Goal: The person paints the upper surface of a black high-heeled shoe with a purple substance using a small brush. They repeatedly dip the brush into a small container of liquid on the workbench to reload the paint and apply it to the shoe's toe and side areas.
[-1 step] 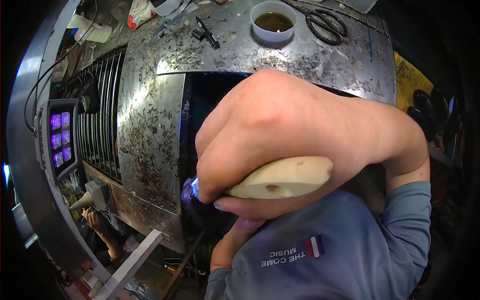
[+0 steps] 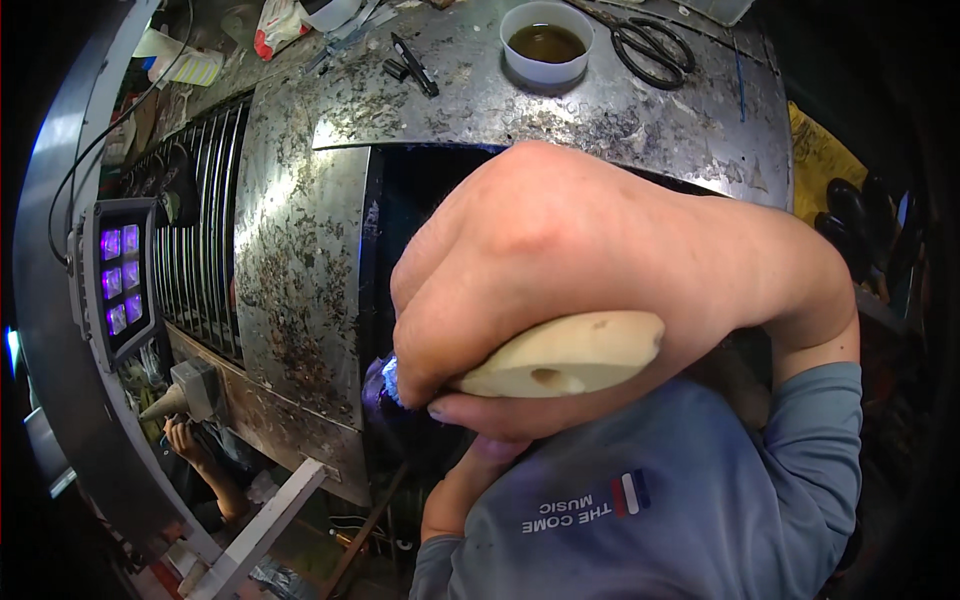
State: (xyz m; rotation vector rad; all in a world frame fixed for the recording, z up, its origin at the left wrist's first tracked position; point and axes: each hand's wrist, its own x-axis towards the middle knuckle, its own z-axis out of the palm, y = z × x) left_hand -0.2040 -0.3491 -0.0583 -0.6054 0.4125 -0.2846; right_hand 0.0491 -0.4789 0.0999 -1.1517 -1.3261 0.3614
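My right hand fills the middle of the view, its fingers wrapped round a pale wooden-handled brush. A hole pierces the handle near the end that sticks out under the palm. Beyond my curled fingers, a small bristly patch shows in bluish-purple light; most of the brush's far end is covered by the hand. Lower down, part of my left hand shows beneath the right one. Its fingers are hidden, so what it holds or touches cannot be seen. Behind both hands lies a dark opening in the stained metal worktop.
A white tub of brown liquid, black-handled scissors and a black marker lie on the far worktop. At left stand a purple-lit lamp and a barred grille. Another person's hand is beside a grey cone.
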